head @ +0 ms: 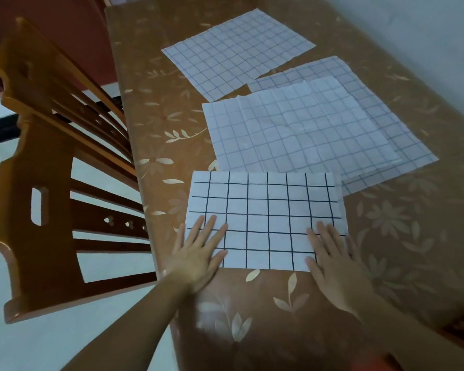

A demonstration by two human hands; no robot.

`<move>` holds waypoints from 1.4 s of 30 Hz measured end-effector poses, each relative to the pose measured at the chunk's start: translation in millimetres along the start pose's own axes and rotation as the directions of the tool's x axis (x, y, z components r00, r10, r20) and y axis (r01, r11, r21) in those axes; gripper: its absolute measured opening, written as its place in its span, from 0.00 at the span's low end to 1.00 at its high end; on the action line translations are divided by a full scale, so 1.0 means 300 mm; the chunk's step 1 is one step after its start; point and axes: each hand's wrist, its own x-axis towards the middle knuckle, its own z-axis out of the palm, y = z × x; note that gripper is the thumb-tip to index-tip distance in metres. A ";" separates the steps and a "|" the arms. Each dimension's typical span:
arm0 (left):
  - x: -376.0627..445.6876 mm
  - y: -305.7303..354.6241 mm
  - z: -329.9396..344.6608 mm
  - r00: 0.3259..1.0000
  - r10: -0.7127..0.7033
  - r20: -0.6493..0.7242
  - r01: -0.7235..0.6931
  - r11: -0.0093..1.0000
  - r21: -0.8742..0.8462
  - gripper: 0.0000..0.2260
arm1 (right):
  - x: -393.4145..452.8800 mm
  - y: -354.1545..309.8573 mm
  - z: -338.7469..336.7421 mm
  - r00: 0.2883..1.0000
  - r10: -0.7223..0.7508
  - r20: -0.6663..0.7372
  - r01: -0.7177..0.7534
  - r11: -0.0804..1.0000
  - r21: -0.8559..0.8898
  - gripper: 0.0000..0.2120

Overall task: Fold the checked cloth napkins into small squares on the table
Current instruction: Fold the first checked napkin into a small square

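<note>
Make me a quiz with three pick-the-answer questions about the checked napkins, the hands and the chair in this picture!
1. Where is the brown wooden chair?
A. Left of the table
B. Right of the table
C. On top of the table

2. What colour are the lines on the white checked cloth napkin nearest the person?
A. Red
B. Dark
C. Yellow

3. How do the left hand and right hand lie?
A. Both in fists
B. Pinching a corner in the air
C. Flat on the napkin, fingers straight

Answers:
1 A, the chair stands beside the left edge of the brown flowered tablecloth.
2 B, the grid is dark on white.
3 C, both palms press its near corners.
</note>
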 end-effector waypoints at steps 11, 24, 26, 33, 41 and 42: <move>-0.088 0.257 -0.082 0.955 0.296 -0.013 -0.296 0.955 -0.015 0.23 | -0.120 0.048 -0.106 0.986 -0.145 0.081 0.149 0.987 -0.056 0.26; -0.164 0.308 -0.065 0.962 0.272 -0.013 -0.272 0.962 0.003 0.26 | -0.079 -0.083 -0.191 0.965 0.097 0.244 -0.046 0.978 -0.205 0.14; -0.189 0.357 -0.082 0.930 0.355 -0.092 -0.353 0.935 0.033 0.26 | -0.134 -0.114 -0.194 0.958 0.053 0.282 -0.041 0.998 -0.051 0.13; -0.182 0.531 -0.098 0.984 0.169 -0.064 -0.172 0.984 -0.044 0.11 | -0.246 -0.096 -0.202 0.948 -0.267 0.173 0.124 0.811 0.572 0.12; -0.306 0.615 -0.076 0.918 -0.393 0.051 0.323 0.668 -0.671 0.13 | -0.232 0.184 -0.154 0.868 -0.488 0.090 0.477 0.871 0.118 0.31; -0.333 0.622 -0.072 0.903 -0.424 0.071 0.359 0.652 -0.667 0.14 | -0.225 0.207 -0.156 0.859 -0.505 0.085 0.501 0.863 0.070 0.28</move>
